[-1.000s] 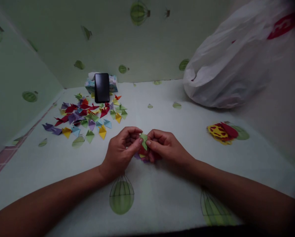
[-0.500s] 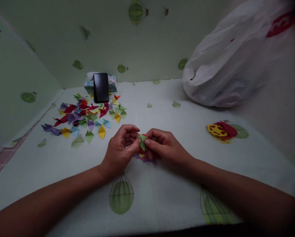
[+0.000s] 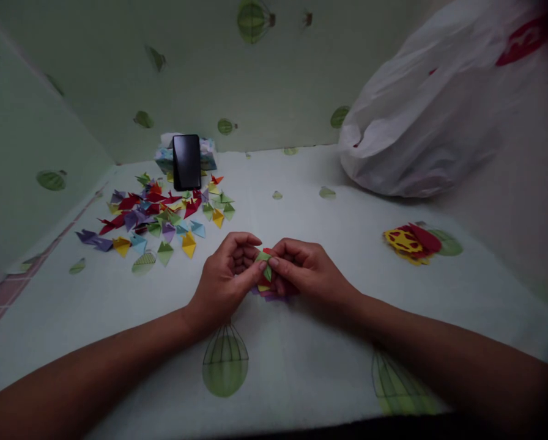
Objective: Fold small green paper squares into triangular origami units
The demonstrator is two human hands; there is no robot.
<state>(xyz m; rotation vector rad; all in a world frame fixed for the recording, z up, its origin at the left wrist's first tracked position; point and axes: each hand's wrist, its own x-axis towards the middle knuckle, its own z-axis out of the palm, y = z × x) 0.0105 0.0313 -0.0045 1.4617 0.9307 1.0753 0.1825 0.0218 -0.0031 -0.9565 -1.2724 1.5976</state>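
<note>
Between both hands is a small folded green paper (image 3: 266,272), pinched by the thumbs and fingertips. My left hand (image 3: 228,269) holds its left side, with the other fingers curled behind. My right hand (image 3: 304,269) grips the right side between thumb and forefinger. Beneath the hands, partly hidden, lie loose coloured papers (image 3: 274,296) in purple, red and yellow. To the left spreads a pile of folded paper pieces (image 3: 166,247), pointed in shape, in red, purple, green, blue, yellow and orange.
A black phone (image 3: 187,162) leans on a tissue box (image 3: 208,154) behind the pile. A large white plastic bag (image 3: 407,140) stands at the back right. Nearer on the right lie yellow and red cut-out shapes (image 3: 407,242). The cloth (image 3: 301,366) has a balloon print.
The green paper has tilted and shows a wider upper part between the fingertips. Both hands stay nearly in place, with a slight shift of the thumbs.
</note>
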